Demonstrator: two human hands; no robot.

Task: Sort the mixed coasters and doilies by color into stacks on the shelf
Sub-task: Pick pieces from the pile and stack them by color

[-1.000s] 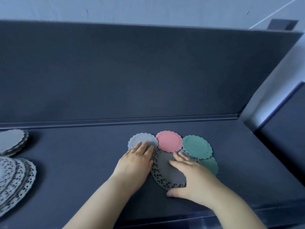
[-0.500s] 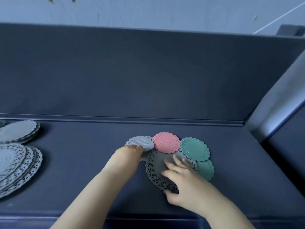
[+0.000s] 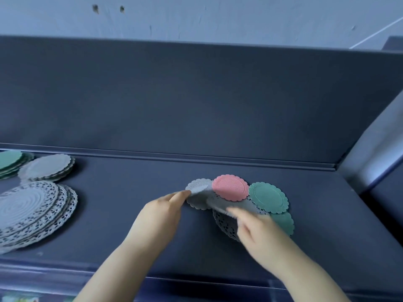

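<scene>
Where both our hands lay flat on the mixed pile a second ago, our left hand (image 3: 163,214) now pinches the near edge of the grey coaster (image 3: 199,185) and peels it up, so we judge a grey piece is next to go. Our right hand (image 3: 259,234) lies on the lacy doily (image 3: 226,224); blur hides whether it presses or pinches. The pink coaster (image 3: 230,188) and green coaster (image 3: 268,197) overlap the pile. Far left on the shelf (image 3: 130,203) wait a green stack (image 3: 9,160), a grey stack (image 3: 46,166) and a lace stack (image 3: 32,212).

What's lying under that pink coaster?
The pink coaster overlaps a grey coaster and a grey lace doily at its edges. Whatever lies beneath its middle is covered.
</scene>
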